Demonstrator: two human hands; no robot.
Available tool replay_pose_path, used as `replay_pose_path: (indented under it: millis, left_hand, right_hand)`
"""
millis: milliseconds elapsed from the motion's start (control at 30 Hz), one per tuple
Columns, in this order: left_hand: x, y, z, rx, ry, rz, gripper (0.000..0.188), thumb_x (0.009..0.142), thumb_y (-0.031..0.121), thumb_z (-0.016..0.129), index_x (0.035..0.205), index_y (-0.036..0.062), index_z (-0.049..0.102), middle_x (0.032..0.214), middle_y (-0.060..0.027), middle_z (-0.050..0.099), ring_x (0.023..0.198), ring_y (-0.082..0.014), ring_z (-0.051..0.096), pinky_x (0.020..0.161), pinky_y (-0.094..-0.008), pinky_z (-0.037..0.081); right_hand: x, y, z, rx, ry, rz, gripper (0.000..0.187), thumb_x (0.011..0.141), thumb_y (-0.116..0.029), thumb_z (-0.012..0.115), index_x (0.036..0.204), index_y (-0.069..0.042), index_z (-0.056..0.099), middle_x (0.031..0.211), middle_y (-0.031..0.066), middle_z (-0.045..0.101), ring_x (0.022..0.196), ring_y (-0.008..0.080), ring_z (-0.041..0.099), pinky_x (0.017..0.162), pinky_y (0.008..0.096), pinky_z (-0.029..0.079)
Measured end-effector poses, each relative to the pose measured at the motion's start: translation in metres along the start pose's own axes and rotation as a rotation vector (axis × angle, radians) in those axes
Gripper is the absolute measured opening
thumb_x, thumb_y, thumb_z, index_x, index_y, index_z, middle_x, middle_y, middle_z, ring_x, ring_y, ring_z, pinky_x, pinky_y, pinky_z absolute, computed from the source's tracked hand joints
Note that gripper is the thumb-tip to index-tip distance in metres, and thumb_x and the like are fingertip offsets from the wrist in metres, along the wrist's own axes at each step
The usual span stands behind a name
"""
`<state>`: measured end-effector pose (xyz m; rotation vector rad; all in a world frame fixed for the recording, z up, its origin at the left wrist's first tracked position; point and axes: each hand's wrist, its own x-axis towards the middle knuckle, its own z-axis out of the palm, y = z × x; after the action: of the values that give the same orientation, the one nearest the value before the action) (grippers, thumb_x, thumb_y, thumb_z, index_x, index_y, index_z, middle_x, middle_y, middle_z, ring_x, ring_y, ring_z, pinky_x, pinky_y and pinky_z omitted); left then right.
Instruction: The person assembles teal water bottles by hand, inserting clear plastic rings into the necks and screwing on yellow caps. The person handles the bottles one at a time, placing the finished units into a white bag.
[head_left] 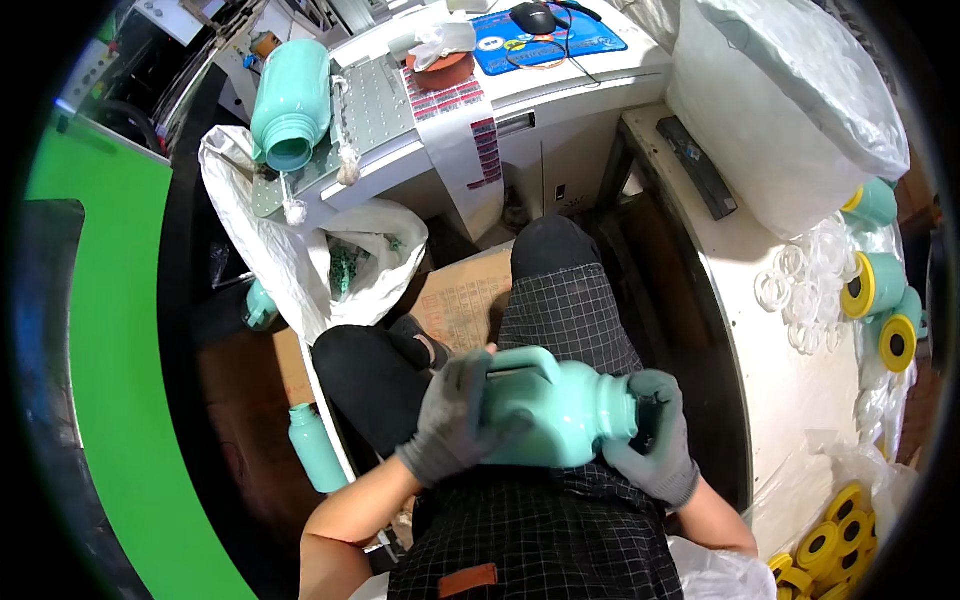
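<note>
A teal plastic jug [560, 420] with a side handle lies across my lap, its neck pointing right. My left hand [452, 420], in a grey glove, wraps around the body by the handle end, somewhat blurred. At the other end, my grey-gloved right hand [660, 440] curls about the open neck, thumb below and fingers above. Beyond my knees, a larger-looking teal jug [293, 105] rests on its side on the perforated metal plate [378, 110], mouth toward me.
A white sack [385, 225] holding green scraps hangs below the plate. Another teal bottle [315, 450] stands at lower left. On the right-hand table [770, 370] are white rings [805, 285], teal containers with yellow ends [872, 285] and a large white bag [780, 110]. Yellow rings [835, 540] fill a bag nearby.
</note>
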<state>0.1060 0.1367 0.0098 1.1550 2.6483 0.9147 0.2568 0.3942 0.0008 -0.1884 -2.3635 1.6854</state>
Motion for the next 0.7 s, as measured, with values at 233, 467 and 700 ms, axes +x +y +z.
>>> replay_pose_path:
  millis: [233, 467, 700]
  left_hand:
    - [0.052, 0.021, -0.003, -0.149, -0.056, 0.306, 0.076, 0.095, 0.058, 0.069, 0.141, 0.0005, 0.054, 0.122, -0.0214, 0.066, 0.113, -0.0364, 0.066, 0.098, -0.0477, 0.054]
    - [0.2, -0.139, 0.019, -0.808, 0.185, -0.868, 0.083, 0.087, 0.037, 0.083, 0.146, -0.0049, 0.043, 0.144, -0.0181, 0.05, 0.122, -0.026, 0.054, 0.103, -0.0344, 0.046]
    - [0.224, -0.201, 0.06, -0.908, 0.042, -0.582, 0.052, 0.087, 0.024, 0.086, 0.126, -0.0022, 0.065, 0.108, -0.0111, 0.072, 0.103, -0.0185, 0.069, 0.089, -0.0325, 0.055]
  right_hand:
    - [-0.006, 0.006, -0.043, 0.447, -0.131, 0.616, 0.065, 0.097, -0.026, 0.051, 0.152, 0.005, 0.041, 0.124, 0.017, 0.063, 0.087, 0.0156, 0.069, 0.069, 0.0268, 0.059]
    - [-0.029, 0.017, -0.049, 0.727, 0.367, 0.422, 0.092, 0.094, -0.06, 0.068, 0.159, -0.005, 0.032, 0.136, 0.0103, 0.062, 0.104, 0.0191, 0.069, 0.068, 0.0295, 0.058]
    - [-0.047, 0.044, -0.039, -0.101, 0.482, 0.129, 0.124, 0.085, -0.068, 0.076, 0.164, 0.006, 0.015, 0.165, 0.0233, 0.029, 0.149, 0.0352, 0.037, 0.123, 0.0484, 0.031]
